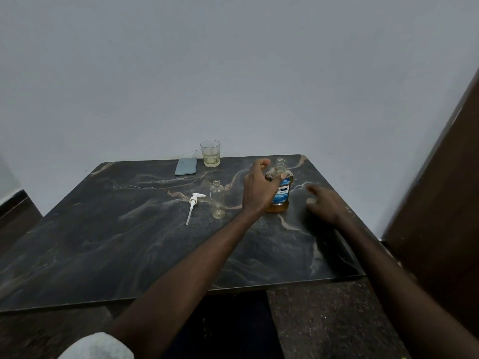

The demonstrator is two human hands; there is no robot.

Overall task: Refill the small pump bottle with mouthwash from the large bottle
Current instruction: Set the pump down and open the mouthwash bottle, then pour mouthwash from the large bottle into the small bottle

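Head view: grips uncapped large bottle with left hand; right hand spread, empty, at its 3 o'clock. Small bottle stands open at 9 o'clock, pump beside. Narrow neck: risks spilling onto bench, or toppling it.

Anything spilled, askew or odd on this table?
Nothing spilled. The pump head lies flat beside the open small bottle, and the large bottle stands uncapped; both fit a refill under way.

Left hand against the uncapped large bottle; small bottle at its 9 o'clock, right hand at 3
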